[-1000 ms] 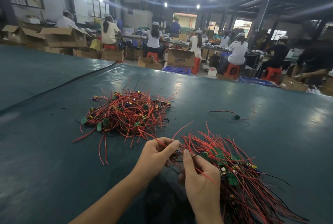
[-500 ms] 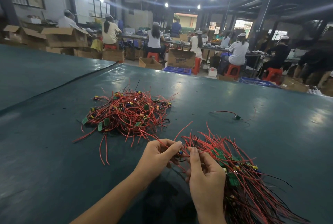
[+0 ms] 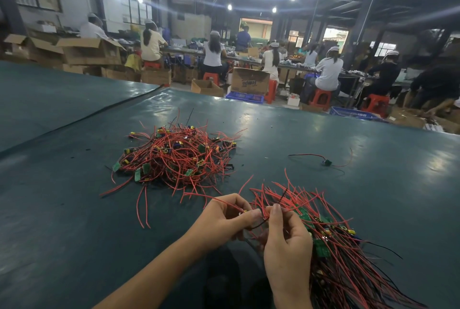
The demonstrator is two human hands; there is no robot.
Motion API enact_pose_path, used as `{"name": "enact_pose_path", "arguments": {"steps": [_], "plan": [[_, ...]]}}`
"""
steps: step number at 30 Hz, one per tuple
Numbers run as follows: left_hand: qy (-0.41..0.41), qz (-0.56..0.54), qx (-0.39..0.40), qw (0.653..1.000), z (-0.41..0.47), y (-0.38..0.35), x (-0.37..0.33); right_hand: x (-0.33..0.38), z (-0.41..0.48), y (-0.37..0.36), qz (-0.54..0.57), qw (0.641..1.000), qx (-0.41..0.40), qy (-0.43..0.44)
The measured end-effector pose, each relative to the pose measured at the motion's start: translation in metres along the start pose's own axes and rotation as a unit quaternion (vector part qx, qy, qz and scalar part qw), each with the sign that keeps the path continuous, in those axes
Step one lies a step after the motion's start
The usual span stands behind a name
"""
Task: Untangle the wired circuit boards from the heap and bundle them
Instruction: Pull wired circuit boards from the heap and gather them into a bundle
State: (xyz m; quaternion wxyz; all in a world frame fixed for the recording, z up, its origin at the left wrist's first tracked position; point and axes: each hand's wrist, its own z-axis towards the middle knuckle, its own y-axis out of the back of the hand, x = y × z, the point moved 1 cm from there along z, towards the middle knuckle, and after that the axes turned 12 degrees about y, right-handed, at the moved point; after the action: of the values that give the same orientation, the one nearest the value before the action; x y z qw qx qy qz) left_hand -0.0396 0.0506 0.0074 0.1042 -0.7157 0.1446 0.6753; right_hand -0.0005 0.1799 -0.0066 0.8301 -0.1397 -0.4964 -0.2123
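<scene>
A tangled heap (image 3: 174, 157) of red-wired green circuit boards lies on the dark green table (image 3: 62, 209), ahead and left of my hands. A straighter bundle (image 3: 333, 241) of boards and red and black wires stretches from my hands toward the lower right. My left hand (image 3: 224, 219) pinches one wired board at its small component, its red wire trailing left toward the heap. My right hand (image 3: 286, 241) pinches the wires of the same piece beside the bundle's near end. The two hands almost touch.
A single wired board (image 3: 324, 161) lies alone to the right of the heap. Beyond the table's far edge, people sit on red stools at benches among cardboard boxes (image 3: 249, 81) and blue crates (image 3: 245, 97).
My right hand has risen from lying over the bundle and now pinches the wires with fingertips up. My left hand has hardly moved. The heap is unchanged.
</scene>
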Motion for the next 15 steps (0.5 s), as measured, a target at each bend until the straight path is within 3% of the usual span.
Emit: {"name": "enact_pose_path", "arguments": {"steps": [15], "plan": [[0.041, -0.204, 0.059, 0.976, 0.0035, 0.006, 0.0033, 0.0057, 0.002, 0.0022, 0.08, 0.995, -0.041, -0.051]]}}
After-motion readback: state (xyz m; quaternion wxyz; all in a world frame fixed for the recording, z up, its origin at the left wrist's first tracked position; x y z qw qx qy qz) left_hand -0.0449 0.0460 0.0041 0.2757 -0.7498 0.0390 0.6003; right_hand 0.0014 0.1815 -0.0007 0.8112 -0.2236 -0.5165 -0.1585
